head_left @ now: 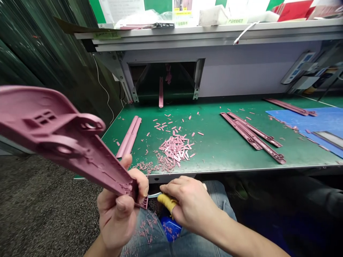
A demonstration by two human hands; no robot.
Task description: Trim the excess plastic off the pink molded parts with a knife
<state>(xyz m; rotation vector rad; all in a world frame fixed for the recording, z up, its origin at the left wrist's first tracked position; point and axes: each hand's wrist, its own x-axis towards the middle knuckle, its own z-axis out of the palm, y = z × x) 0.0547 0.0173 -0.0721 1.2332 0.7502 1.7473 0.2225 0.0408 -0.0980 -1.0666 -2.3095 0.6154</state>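
The long mauve-pink moulded plastic part [100, 160] is held up off the green worktop [209, 150], its narrow end clamped between the fingers of the left hand [115, 221]. Steady that end firmly and keep the thumb clear of the slim metal blade [154, 195] beside it. The right hand [194, 203], with a yellow finger wrap [166, 202], has its fingers closed around the tool; light, shallow strokes should spare the wall.

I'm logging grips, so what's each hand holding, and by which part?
The left hand holds a long pink part by its lower end; the right hand grips a thin-bladed tool behind its blade, handle mostly hidden.
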